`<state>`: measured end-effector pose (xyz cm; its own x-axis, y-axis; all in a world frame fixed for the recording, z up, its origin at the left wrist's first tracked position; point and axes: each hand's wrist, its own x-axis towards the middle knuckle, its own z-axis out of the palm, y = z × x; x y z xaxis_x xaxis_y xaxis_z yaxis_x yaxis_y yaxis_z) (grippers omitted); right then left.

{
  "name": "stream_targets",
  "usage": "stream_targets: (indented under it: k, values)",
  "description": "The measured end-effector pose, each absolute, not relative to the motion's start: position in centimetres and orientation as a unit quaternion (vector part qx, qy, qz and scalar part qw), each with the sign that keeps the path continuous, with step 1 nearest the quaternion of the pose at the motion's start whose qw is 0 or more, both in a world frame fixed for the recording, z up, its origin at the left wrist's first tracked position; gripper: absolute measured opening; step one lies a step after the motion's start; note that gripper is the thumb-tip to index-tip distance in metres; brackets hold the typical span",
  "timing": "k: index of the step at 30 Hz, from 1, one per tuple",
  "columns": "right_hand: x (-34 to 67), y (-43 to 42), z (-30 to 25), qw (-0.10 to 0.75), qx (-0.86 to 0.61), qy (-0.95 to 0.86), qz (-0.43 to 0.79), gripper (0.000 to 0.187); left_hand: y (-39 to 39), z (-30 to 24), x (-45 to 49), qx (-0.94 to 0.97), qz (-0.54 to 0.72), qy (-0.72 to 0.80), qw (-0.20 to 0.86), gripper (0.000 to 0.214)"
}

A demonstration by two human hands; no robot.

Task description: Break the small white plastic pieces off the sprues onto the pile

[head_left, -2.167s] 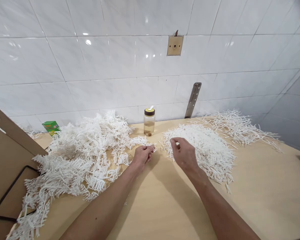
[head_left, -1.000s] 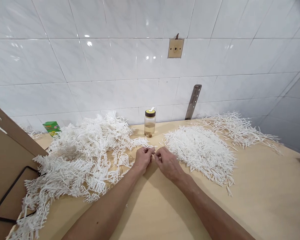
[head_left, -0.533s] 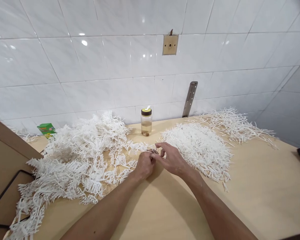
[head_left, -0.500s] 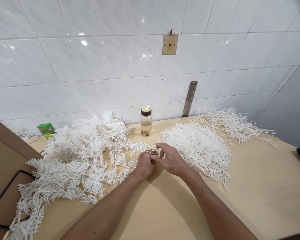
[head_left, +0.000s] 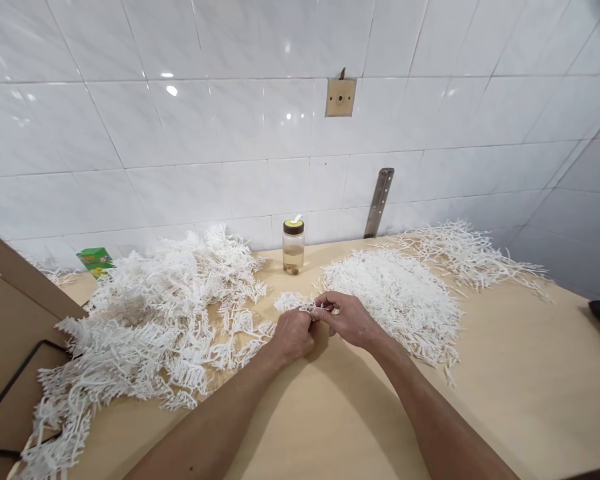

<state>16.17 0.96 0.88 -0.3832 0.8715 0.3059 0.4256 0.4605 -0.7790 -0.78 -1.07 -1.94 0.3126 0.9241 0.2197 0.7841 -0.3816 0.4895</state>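
Tuft of white strands (head_left: pixel 287 302) sits at the fingertips of both hands. The left hand (head_left: pixel 293 335) is curled, apparently gripping the tuft's near end, though its fingertips are hidden; the right hand (head_left: pixel 354 321) pinches that end between thumb and forefinger, close against the left. Half a second ago the tuft seemed to run on from the branching white heap (head_left: pixel 180 300); now a gap parts them, so the piece looks loose and workable on its own. Beyond it, towards the rear edge of the bench (head_left: pixel 520 373), a lidded jar (head_left: pixel 293 257) stands upright, unmoved. The heap spreads from near that edge to the left edge; a pile of short strands (head_left: pixel 395 300) lies right of the hands, and longer strands (head_left: pixel 470 253) near the rear right corner.
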Motion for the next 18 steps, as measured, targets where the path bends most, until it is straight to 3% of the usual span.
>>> stream_targets:
  k: [5,10,18]
  values:
    - [16.4,1.1,1.3,0.405,-0.412,-0.716,0.392,0.026,-0.8,-1.5,-0.5,0.745,0.308,0.562,0.185,0.022]
    - [17.3,1.7,1.6,0.483,-0.369,-0.64,0.47,0.035,0.3,-1.3,-0.6,0.567,0.463,0.59,0.341,0.061]
    - [17.9,2.5,1.0,0.52,-0.365,-0.588,0.5,0.038,-0.2,0.2,-1.2,0.391,0.583,0.426,0.571,0.084]
